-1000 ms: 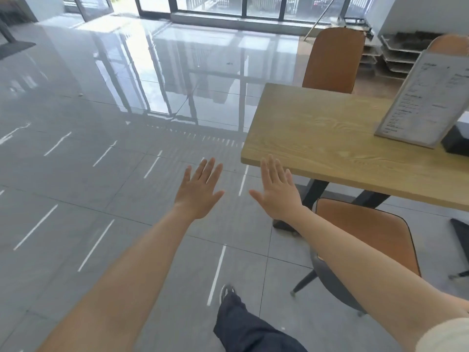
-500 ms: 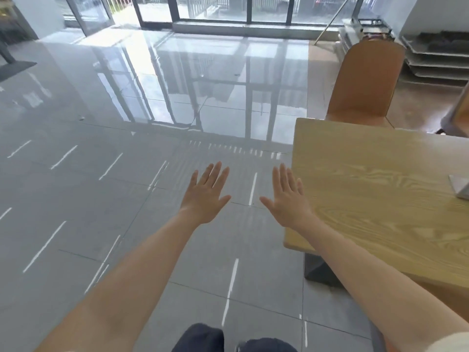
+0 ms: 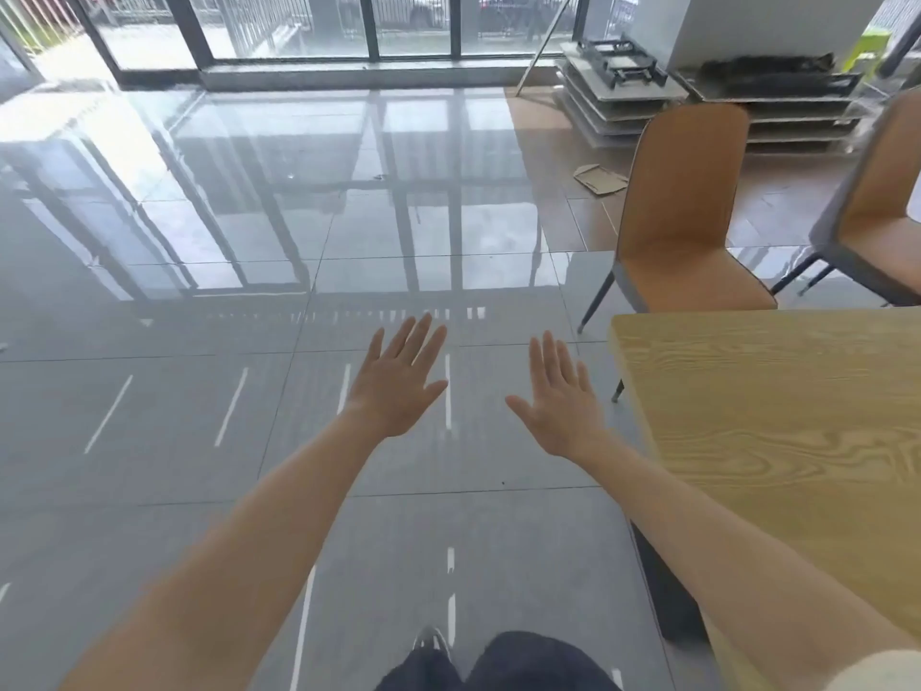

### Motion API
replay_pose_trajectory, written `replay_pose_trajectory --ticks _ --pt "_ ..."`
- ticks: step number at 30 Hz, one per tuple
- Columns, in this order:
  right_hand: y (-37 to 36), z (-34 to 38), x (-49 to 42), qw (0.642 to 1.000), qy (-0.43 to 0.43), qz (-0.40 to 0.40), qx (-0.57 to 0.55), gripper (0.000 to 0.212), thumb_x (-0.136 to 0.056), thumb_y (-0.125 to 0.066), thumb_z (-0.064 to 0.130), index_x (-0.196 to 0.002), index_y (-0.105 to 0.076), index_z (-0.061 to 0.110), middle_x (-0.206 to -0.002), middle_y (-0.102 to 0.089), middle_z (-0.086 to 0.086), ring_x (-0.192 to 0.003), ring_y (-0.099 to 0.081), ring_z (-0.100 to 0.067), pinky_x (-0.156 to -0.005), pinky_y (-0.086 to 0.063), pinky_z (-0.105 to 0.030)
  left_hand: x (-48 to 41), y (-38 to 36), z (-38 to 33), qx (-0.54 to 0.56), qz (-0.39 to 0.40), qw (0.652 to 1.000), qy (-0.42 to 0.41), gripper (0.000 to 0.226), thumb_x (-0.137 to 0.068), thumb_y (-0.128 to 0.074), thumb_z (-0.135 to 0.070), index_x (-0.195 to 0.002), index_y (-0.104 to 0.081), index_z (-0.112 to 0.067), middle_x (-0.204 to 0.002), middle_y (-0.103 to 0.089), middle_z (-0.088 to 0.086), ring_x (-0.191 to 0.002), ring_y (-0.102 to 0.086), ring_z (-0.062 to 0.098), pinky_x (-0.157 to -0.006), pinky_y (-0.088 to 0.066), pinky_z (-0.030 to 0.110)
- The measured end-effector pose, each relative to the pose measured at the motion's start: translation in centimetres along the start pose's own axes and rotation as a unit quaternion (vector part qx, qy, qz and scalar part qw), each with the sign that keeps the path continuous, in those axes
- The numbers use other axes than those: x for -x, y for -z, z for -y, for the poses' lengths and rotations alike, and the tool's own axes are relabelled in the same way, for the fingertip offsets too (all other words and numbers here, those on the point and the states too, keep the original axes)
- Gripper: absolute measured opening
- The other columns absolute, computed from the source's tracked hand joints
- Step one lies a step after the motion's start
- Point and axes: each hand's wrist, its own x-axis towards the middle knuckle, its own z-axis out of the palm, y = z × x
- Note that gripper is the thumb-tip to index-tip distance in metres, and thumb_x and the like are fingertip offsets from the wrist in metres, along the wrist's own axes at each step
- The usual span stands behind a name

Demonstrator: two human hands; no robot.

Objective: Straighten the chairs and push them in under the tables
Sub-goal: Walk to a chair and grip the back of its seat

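A light wooden table (image 3: 777, 416) fills the right side of the view. Beyond its far edge stands an orange chair (image 3: 683, 211) with a grey shell and thin dark legs, its seat facing the table and only its front edge under the tabletop. A second orange chair (image 3: 882, 216) stands at the right edge, pulled out and angled. My left hand (image 3: 398, 381) and my right hand (image 3: 560, 401) are held out flat over the grey floor, left of the table corner, fingers spread and empty. Neither hand touches a chair.
Glossy grey floor tiles (image 3: 199, 391) stretch left and ahead to glass doors (image 3: 319, 27). Stacked grey tabletops (image 3: 618, 87) and a flat piece of cardboard (image 3: 600, 179) lie on the floor at the back right. My dark trouser leg and shoe (image 3: 478, 660) show at the bottom.
The view has moved forward along the table's left end. The near chair and the menu stand have left the frame, and the far chairs are closer. Both hands stay open and outstretched.
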Motion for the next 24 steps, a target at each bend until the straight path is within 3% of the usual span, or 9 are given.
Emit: replay_pose_trajectory --ticks 11,17,24 --pt "3.5 1.9 -24.3 0.998 -0.047 -0.027 -0.035 0.074 -0.099 -0.026 0.046 -0.146 0.019 0.012 -0.156 0.025 -0.006 -0.145 0.019 -0.023 -0.118 0.009 -0.04 -23.6 -0.3 12.1 -0.013 0.023 0.998 -0.06 0.065 -0.099 -0.021 -0.045 -0.146 0.017 -0.021 -0.155 0.024 -0.001 -0.146 0.017 0.017 -0.117 0.012 0.04" --pt "8.2 -1.3 -40.7 0.993 -0.09 -0.055 -0.056 0.074 -0.099 -0.026 0.047 -0.146 0.02 0.013 -0.156 0.025 -0.006 -0.145 0.017 -0.023 -0.118 0.008 -0.041 -41.7 2.8 15.6 -0.038 0.027 0.993 -0.108 0.066 -0.099 -0.021 -0.045 -0.146 0.018 -0.021 -0.154 0.024 -0.004 -0.146 0.016 0.017 -0.117 0.013 0.039" --pt "13.0 -7.6 -53.4 0.982 -0.17 -0.063 -0.059 0.075 -0.098 -0.024 0.049 -0.145 0.021 0.011 -0.156 0.023 -0.009 -0.145 0.016 -0.026 -0.119 0.006 -0.041 -60.6 5.9 15.8 -0.056 0.022 0.98 -0.19 0.065 -0.099 -0.021 -0.046 -0.146 0.017 -0.02 -0.156 0.022 -0.001 -0.146 0.015 0.019 -0.117 0.012 0.04"
